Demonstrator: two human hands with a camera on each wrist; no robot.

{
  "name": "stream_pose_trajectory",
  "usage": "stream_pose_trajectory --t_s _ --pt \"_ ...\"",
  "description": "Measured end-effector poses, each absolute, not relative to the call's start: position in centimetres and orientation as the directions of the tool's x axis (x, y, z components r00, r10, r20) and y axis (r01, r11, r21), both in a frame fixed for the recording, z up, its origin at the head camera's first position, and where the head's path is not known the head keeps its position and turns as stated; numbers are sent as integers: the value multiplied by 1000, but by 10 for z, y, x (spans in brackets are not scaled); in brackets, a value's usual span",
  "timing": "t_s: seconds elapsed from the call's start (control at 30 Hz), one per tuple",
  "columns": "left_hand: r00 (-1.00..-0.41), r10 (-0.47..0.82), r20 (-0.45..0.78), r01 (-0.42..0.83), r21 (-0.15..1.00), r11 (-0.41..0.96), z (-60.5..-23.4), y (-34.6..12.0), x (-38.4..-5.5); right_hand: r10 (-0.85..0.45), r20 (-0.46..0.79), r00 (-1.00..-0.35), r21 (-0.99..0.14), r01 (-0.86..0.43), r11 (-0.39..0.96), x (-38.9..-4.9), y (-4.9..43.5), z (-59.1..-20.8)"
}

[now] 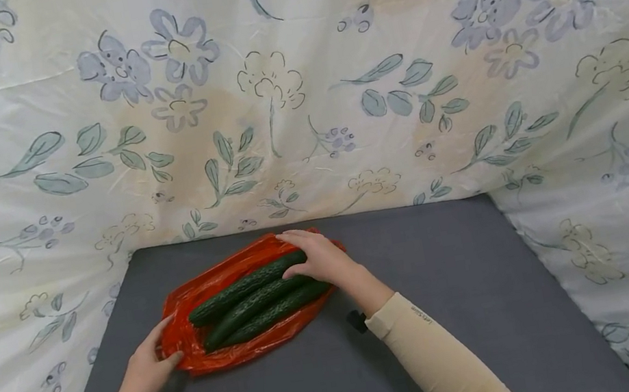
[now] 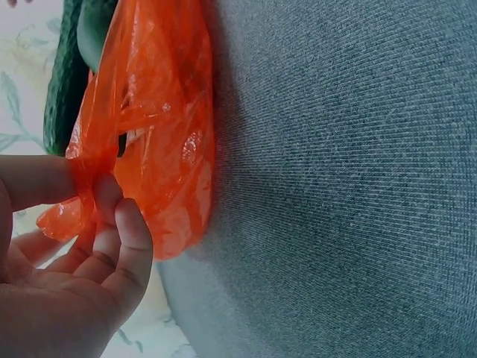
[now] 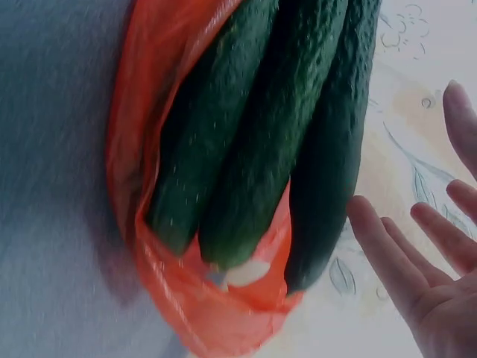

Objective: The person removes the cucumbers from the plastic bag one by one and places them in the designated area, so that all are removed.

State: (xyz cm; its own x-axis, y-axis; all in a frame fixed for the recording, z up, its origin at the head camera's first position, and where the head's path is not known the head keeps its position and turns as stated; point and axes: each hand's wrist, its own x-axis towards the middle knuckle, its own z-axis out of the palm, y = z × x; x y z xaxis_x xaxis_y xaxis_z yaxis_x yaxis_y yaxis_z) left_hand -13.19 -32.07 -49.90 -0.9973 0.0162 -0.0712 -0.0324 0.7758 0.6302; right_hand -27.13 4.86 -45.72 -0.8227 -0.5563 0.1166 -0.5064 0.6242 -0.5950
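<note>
Three long dark green cucumbers (image 1: 264,305) lie side by side on a thin, orange-red plastic bag (image 1: 265,351), whose sides rise around them. At the bag's near-left end, my left hand (image 1: 146,366) pinches the gathered plastic (image 2: 93,175) between thumb and fingers. My right hand (image 1: 325,260) reaches over the far-right end of the cucumbers. In the right wrist view its fingers (image 3: 387,257) are spread and hold nothing, one fingertip right at the side of the outermost cucumber (image 3: 324,179). The bumpy skin of the cucumbers shows up close there.
A dark grey cloth-covered table (image 1: 446,312) bears the bag, which lies left of its middle toward the back. Floral fabric (image 1: 296,88) hangs behind the table and along both sides. A black wrist device (image 1: 357,320) shows by the right sleeve.
</note>
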Motion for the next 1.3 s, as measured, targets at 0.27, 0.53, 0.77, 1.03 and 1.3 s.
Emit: stream_pose_trajectory --t_s 0.27,0.53,0.77,1.03,1.3 --pt "-997 29 -67 -20 641 767 -498 -324 -133 -563 103 -820 -545 -520 658 -276 31 -470" --pt "-995 37 -92 -31 640 768 -500 -324 -135 -549 43 -835 -537 -483 691 -278 25 -484" --pt "-994 28 -110 -49 638 768 -501 -323 -135 -544 6 -839 -492 -476 729 -281 20 -488" --pt "-994 34 -102 -40 645 763 -502 -321 -138 -490 -34 -871 -347 -449 823 -281 9 -491" --pt "-999 35 -37 6 594 805 -499 -321 -138 -473 -4 -881 -257 -456 852 -280 3 -496"
